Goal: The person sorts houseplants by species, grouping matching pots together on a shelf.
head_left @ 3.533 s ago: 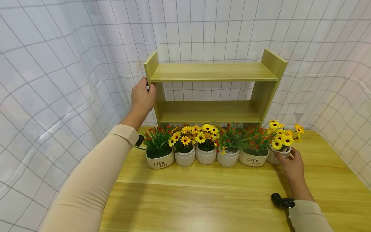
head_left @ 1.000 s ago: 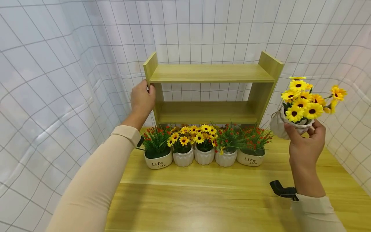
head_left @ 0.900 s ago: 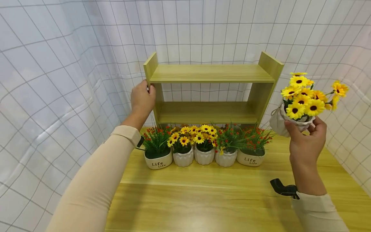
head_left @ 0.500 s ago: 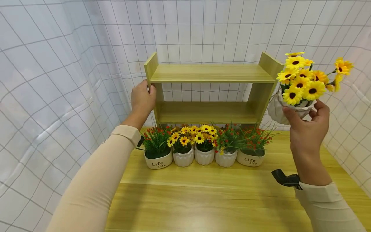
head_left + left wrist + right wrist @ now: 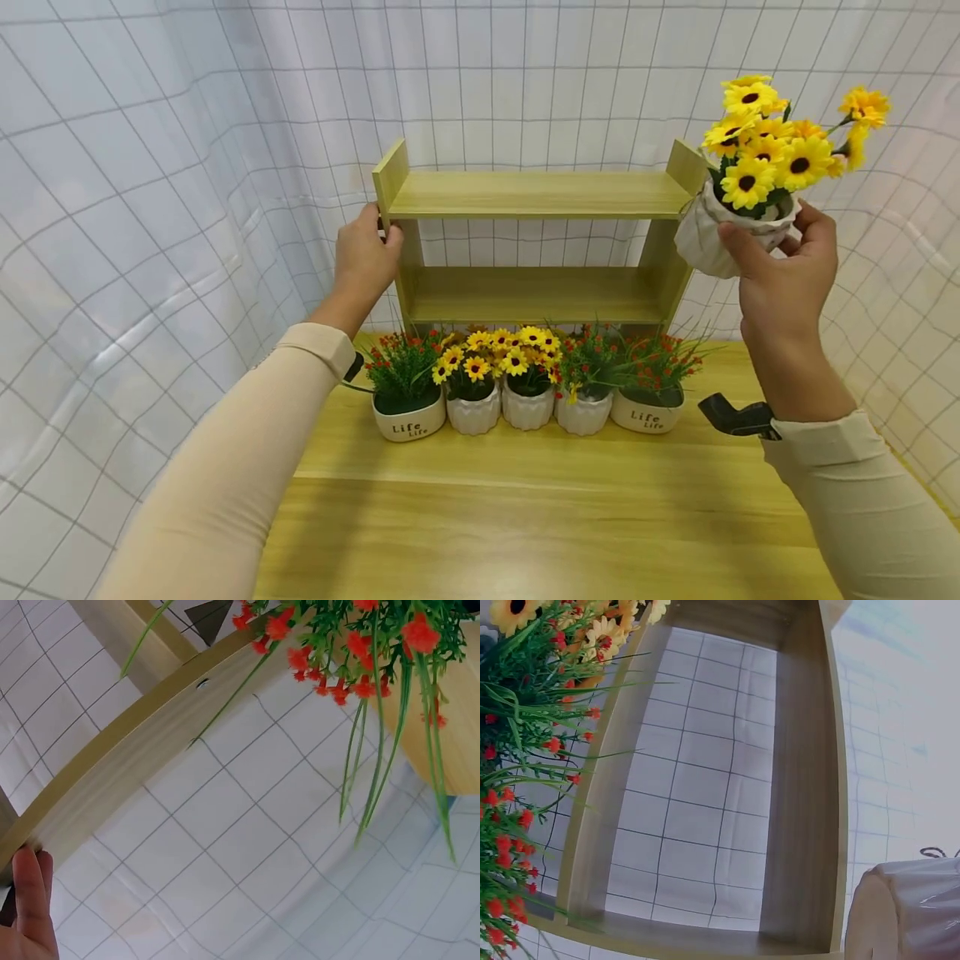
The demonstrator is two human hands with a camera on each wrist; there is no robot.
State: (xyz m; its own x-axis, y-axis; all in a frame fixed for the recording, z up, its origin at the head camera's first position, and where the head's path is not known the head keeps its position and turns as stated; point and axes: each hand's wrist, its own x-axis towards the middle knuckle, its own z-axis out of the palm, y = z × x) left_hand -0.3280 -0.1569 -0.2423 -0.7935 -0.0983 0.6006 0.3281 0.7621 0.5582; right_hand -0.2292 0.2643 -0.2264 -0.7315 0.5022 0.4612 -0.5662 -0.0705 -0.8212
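My left hand (image 5: pixel 365 262) grips the left side panel of a two-tier wooden shelf (image 5: pixel 525 193), just below its upper board. In the left wrist view, fingers (image 5: pixel 31 892) lie against the panel's edge (image 5: pixel 142 735). On the other side, my right hand (image 5: pixel 787 292) holds a white pleated pot of yellow artificial sunflowers (image 5: pixel 708 229) in the air, thumb in front near the rim. The pot overlaps the shelf's right side panel in the head view, about level with the upper board. Part of the same pot shows in the right wrist view (image 5: pixel 930 915).
Along the shelf's foot stands a row of artificial plants: a cream "Life" planter (image 5: pixel 408 421) at the left, white sunflower pots (image 5: pixel 474 412), a white red-flowered pot (image 5: pixel 583 414) and another "Life" planter (image 5: pixel 648 414). Grid-patterned curtain (image 5: pixel 525 83) surrounds the wooden table (image 5: pixel 525 517).
My right hand has lifted the sunflower pot off the table from the row's right end, up beside the upper board, lately rising and shifting slightly left. The left hand keeps its grip.
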